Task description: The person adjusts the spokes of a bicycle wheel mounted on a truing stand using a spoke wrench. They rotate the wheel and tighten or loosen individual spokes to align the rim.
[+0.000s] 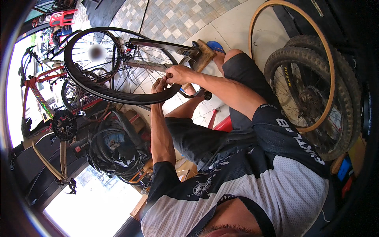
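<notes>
A spoked bicycle wheel with a deep black rim [118, 96] sits between the metal arms of a truing stand [148, 66], which has a wooden base [206, 55]. At the near right part of the rim, both hands meet by the outer ends of the spokes. My left hand [160, 84] has curled fingers at the rim's inner edge, its forearm passing behind the rim. My right hand [178, 75] is closed in a pinch just beside it, above the spokes. Whatever lies between the fingertips of either hand is too small or hidden to make out.
Knobby-tyred wheels [312, 51] and a bare tan rim [252, 23] stand at the right. On the left are a red bicycle frame [39, 79], a tan frame [63, 158] and a heap of black tyres [102, 146]. A red chair [62, 17] stands far back.
</notes>
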The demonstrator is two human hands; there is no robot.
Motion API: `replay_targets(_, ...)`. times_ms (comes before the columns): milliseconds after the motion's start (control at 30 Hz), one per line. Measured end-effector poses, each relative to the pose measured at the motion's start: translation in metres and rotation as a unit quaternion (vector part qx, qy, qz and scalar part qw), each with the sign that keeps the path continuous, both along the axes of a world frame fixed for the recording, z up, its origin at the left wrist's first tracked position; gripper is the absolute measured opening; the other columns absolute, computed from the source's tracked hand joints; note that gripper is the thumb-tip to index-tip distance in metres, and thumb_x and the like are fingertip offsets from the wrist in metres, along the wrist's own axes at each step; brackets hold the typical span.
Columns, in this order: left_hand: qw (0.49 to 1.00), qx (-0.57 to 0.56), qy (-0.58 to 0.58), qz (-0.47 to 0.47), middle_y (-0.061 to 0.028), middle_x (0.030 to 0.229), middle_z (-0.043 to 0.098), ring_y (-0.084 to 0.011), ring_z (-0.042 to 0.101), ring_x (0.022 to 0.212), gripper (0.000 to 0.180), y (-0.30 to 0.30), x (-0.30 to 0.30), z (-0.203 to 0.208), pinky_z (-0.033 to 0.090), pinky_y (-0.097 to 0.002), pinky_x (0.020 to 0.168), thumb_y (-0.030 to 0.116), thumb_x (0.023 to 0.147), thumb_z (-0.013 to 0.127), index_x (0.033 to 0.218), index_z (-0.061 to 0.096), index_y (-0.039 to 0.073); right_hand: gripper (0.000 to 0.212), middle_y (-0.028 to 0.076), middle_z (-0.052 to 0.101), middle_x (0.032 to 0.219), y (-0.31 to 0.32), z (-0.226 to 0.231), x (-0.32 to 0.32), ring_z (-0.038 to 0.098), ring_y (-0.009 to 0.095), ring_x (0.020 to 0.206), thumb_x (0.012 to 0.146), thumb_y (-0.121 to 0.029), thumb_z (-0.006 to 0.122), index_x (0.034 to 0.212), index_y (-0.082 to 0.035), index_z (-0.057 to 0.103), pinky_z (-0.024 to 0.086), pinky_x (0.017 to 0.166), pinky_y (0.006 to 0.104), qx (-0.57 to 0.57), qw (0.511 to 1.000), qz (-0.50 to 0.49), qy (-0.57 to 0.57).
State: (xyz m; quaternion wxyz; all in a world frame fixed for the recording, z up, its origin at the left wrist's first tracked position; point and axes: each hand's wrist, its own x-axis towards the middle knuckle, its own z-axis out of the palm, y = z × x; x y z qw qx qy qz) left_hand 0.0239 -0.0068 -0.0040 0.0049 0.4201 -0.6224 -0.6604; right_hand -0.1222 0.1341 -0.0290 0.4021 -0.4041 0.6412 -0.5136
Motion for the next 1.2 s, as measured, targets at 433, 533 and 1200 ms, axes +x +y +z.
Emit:
replay_targets(433, 0.988, -0.121, -0.048, 0.087, -0.0022, 0.064, 0.06, -0.0092, 0.052, 0.053, 0.044, 0.009, -0.008, 0.021, 0.039, -0.0239, 0.05, 0.045, 0.095, 0.068, 0.077, 0.065, 0.005, 0.031, 0.023, 0.072, 0.09, -0.015, -0.025, 0.013, 0.07, 0.038, 0.09, 0.082, -0.032, 0.069, 0.094, -0.004, 0.073, 0.054, 0.081, 0.0443, -0.008, 0.996, -0.072, -0.055)
replay_targets(533, 0.991, -0.076, -0.014, 0.112, -0.0037, 0.074, 0.064, -0.0105, 0.055, 0.059, 0.049, 0.009, -0.005, 0.029, 0.043, -0.0256, 0.055, 0.049, 0.097, 0.063, 0.091, 0.069, 0.002, 0.034, 0.02, 0.072, 0.088, -0.013, -0.031, 0.007, 0.07, 0.038, 0.088, 0.084, -0.038, 0.068, 0.091, -0.006, 0.071, 0.054, 0.079, 0.045, 0.016, 0.991, -0.122, -0.045)
replay_targets(1200, 0.998, -0.039, 0.005, 0.056, -0.0018, 0.094, 0.069, -0.0122, 0.06, 0.075, 0.023, 0.005, 0.003, 0.002, 0.048, -0.0263, 0.067, 0.025, 0.094, 0.073, 0.102, 0.066, 0.004, 0.04, 0.015, 0.074, 0.086, -0.006, -0.006, -0.004, 0.072, 0.031, 0.081, 0.077, -0.039, 0.076, 0.094, -0.003, 0.073, 0.054, 0.074, 0.0404, 0.016, 1.0, -0.005, 0.017)
